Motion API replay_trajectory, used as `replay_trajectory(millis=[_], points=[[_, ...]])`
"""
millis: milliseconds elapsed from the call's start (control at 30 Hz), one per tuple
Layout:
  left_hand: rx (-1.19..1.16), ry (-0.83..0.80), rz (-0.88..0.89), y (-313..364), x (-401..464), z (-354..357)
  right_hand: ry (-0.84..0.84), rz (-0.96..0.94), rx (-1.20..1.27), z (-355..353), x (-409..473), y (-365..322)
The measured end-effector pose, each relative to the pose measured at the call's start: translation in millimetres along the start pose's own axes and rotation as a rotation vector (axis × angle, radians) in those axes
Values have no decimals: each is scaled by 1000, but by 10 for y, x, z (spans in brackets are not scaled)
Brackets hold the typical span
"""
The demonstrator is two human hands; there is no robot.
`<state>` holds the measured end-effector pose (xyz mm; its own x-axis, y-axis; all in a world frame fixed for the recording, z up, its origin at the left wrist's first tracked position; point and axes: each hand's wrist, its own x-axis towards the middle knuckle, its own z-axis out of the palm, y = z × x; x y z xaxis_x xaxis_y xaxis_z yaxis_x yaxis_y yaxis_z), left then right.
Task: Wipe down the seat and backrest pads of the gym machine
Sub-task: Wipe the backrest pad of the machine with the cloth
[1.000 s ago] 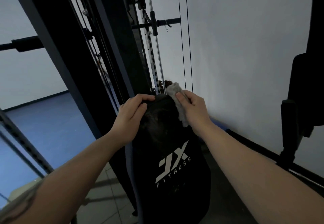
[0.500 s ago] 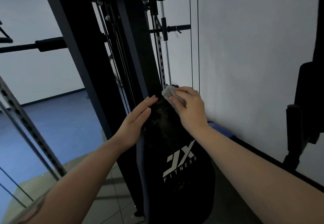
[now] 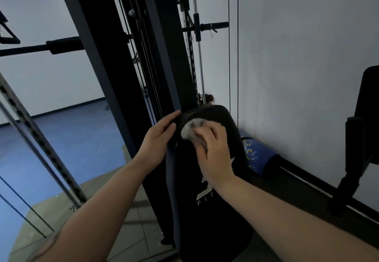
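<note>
Backrest pad (image 3: 207,179) stands upright at centre frame, roughly 6 o'clock from the black upright post (image 3: 164,57). Right hand (image 3: 211,151) presses a grey cloth (image 3: 189,128) onto the pad face near its top, cloth bunched under curled fingers; it's blurred. Left hand (image 3: 159,141) lies against the pad's left edge at 9 o'clock from the cloth, fingers straight, bracing rather than gripping.

Risks, my read:
- Cloth is wadded small, so strokes likely leave strips unwiped, especially the top rim and right edge at 3 o'clock.
- Pad may rock if the brace slips off the narrow edge.
- Cables (image 3: 233,57) run close at 1 o'clock; cloth could snag.
- Seat pad not in view, presumably not done.
</note>
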<state>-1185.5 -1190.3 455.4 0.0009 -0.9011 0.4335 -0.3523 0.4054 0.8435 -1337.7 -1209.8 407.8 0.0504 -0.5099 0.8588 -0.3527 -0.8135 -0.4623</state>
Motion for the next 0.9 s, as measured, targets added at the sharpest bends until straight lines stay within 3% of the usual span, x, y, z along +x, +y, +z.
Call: replay_trajectory(millis=[100,200,267,467,600,700,800,900], points=[[-17,22,-17,-56,-78,10,-121,-100,-35,-212,79,188],[-48,66,-36,-77,-134,59,94,112,3,-256,363,200],[-83,85,-55,-76,-163,84,117,121,-23,-120,346,90],[-131,133,-102,-126,-267,19,-176,-209,-18,-204,100,49],[-154,132,-105,-138,-325,28,-19,147,-95,-327,705,91],[-202,140,-113,-110,-329,53,-201,219,-273,-149,892,30],[-232,154,-126,-87,-320,38,-354,-49,-259,-17,691,-221],[-330,146,-191,-105,-325,-8,-693,-331,-206,-52,302,-350]])
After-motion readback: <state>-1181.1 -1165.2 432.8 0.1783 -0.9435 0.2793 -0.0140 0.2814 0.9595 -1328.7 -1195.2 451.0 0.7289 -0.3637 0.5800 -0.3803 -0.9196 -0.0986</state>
